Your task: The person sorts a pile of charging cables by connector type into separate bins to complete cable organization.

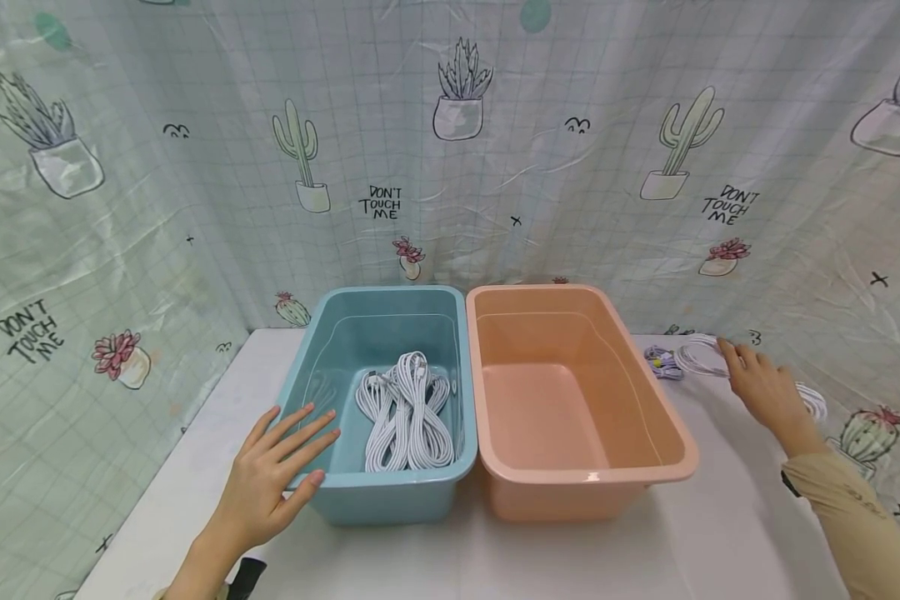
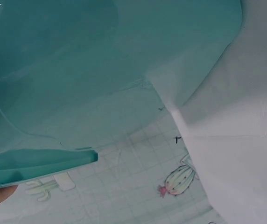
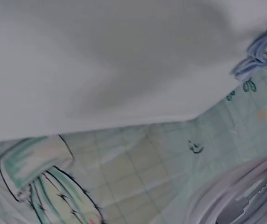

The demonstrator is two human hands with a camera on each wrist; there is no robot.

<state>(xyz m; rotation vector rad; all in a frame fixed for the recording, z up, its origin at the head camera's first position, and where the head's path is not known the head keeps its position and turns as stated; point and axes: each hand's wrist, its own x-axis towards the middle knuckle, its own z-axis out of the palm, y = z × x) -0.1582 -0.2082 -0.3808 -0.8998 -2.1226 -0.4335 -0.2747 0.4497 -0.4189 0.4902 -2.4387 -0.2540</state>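
My left hand (image 1: 270, 475) is spread with straight fingers over the front left corner of a blue plastic bin (image 1: 390, 481). In the left wrist view, a fingertip shows at the rim of the blue bin (image 2: 45, 163). Several bundled white cables (image 1: 412, 417) lie inside this bin. At the far right, my right hand (image 1: 768, 392) grips a looped white cable (image 1: 697, 357), whose loops show on both sides of the hand. Close up in the right wrist view, the cable (image 3: 236, 196) hangs above the table's edge. The fingertips are mostly hidden there.
An orange bin (image 1: 585, 477) stands against the right side of the blue one, with nothing in it. Behind it at the right, a bundled purple cable (image 1: 663, 363) lies on the white table (image 1: 390, 567). A patterned curtain (image 1: 525, 167) encloses the back and sides.
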